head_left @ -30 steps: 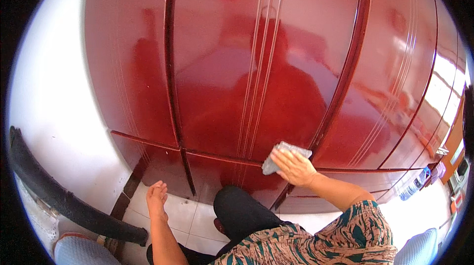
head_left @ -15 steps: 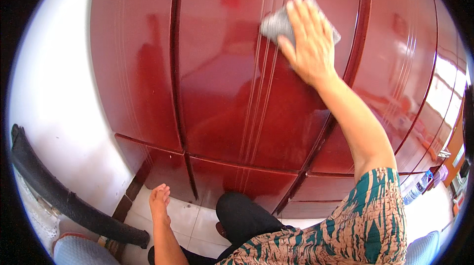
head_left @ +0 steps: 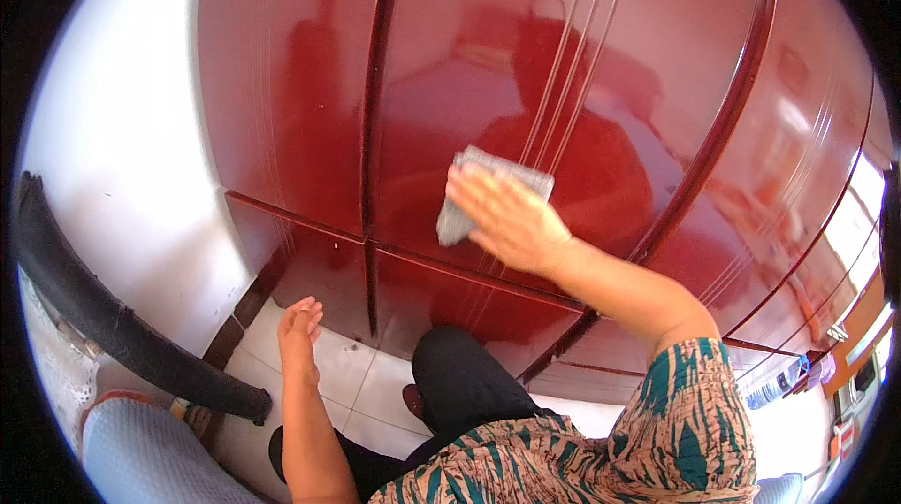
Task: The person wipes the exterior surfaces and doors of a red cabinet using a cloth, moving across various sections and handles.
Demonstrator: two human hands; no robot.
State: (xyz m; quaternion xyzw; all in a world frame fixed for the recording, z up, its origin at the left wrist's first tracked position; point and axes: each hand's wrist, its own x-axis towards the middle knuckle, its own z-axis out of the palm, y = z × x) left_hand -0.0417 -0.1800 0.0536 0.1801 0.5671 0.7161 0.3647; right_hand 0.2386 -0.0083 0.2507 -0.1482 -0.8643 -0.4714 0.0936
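A folded grey cloth [head_left: 454, 222] lies flat against the glossy dark-red cabinet door [head_left: 441, 129], in its lower part just above the seam of the lower panel. My right hand [head_left: 511, 218] presses on the cloth with its fingers stretched over it, slightly blurred. Part of the cloth sticks out above and below the fingers. Low on the left, my left hand [head_left: 298, 328] hangs in the air over the tiled floor, in front of the lower cabinet panel. Its fingers are loosely bent and nothing is in them.
A white wall [head_left: 122, 110] meets the cabinet on the left. A black padded bar [head_left: 122, 326] runs beside it, above light-blue quilted fabric [head_left: 150, 457]. My bent knee [head_left: 460, 363] is close to the lower panels. A clear plastic bottle [head_left: 779, 387] is at the right.
My right hand has wiped the cloth down and to the left over the door. The view has shifted a little; my left hand stays low at the left.
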